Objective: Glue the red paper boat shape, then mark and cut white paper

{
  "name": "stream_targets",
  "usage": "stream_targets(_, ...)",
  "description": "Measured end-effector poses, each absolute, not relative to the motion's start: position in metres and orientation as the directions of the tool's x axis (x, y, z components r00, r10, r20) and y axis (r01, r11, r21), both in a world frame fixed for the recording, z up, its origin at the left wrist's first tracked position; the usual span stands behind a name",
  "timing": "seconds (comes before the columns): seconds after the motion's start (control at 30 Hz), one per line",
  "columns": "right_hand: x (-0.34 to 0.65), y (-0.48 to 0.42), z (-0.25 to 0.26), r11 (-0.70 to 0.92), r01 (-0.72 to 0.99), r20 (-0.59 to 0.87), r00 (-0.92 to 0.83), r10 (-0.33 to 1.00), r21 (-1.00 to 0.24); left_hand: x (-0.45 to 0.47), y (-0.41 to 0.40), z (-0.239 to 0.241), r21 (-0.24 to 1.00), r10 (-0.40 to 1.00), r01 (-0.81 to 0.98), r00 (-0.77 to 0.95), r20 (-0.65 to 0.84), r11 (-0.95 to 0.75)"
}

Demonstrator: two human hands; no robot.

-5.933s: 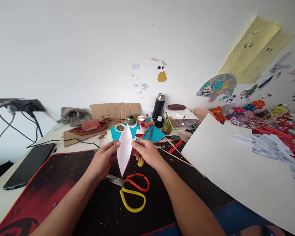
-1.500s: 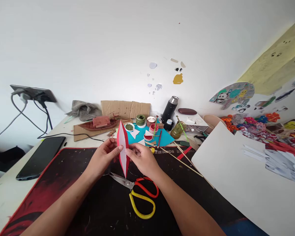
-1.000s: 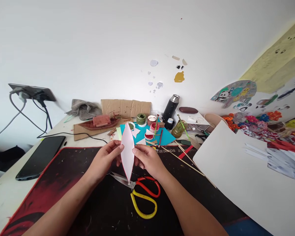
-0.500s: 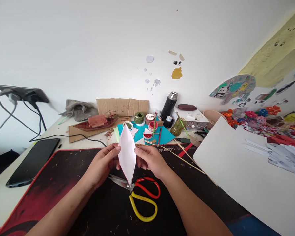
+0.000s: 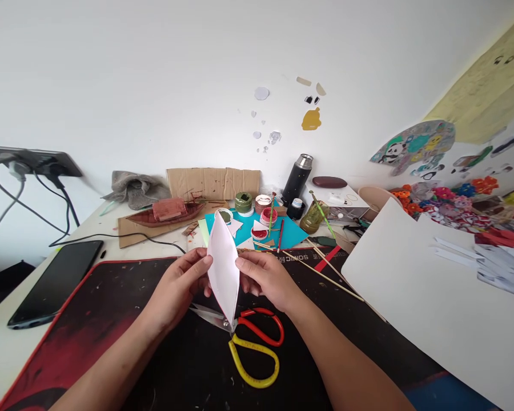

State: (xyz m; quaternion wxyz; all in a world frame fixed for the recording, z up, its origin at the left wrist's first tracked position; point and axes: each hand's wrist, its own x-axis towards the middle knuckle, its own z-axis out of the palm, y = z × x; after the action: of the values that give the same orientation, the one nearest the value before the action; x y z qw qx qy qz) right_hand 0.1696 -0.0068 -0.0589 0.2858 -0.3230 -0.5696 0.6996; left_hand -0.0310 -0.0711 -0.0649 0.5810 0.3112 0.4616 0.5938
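A white, pointed, leaf-shaped piece of folded paper (image 5: 223,268) stands upright between my hands, its long edges bowed. My left hand (image 5: 187,275) pinches the left edge with the thumb in front and fingers behind. On the opposite edge, my right hand (image 5: 263,277) grips in the same way. Below the paper lies a pair of scissors (image 5: 257,362) with one red and one yellow handle, blades partly hidden by the paper and my left hand. The scissors rest on a dark desk mat (image 5: 188,365), touched by neither hand.
Paint pots (image 5: 243,203) stand on blue card (image 5: 295,231) behind my hands. A model boat (image 5: 167,212) lies back left, and a phone (image 5: 55,282) at the left. A black flask (image 5: 297,180), thin sticks (image 5: 325,277) and a large white sheet (image 5: 437,308) are to the right.
The view has shifted slightly, so the scene sits a little differently in the picture. Both hands keep their hold on the paper, and the scissors lie as before.
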Motion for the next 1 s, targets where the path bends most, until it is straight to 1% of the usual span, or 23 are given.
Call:
stream_targets(0.4,0.1704,-0.0059,-0.0575,-0.177,-0.05,-0.106,-0.634,0.766,-0.983,-0.0273,-0.0707,-0.0621,0.898,0.973,-0.429,-0.15,-0.175,0.096)
stream_targets(0.7,0.171,-0.0058,-0.0545,-0.155,-0.035,-0.099,-0.625,0.775,-0.987,-0.0264,-0.072,-0.0657,0.908,0.981,-0.414,-0.141,-0.133,0.064)
stream_targets(0.83,0.1711,-0.0068,-0.0535,-0.162,-0.012,-0.118,-0.631,0.767,-0.987,-0.0251,-0.0717,-0.0653,0.921,0.983,-0.387,-0.143,-0.119,0.056)
stream_targets(1.0,0.1692,-0.008,-0.0558,-0.078,0.007,-0.065,-0.622,0.78,-0.997,-0.0222,-0.072,-0.0629,0.951,0.98,-0.309,-0.182,-0.077,0.017)
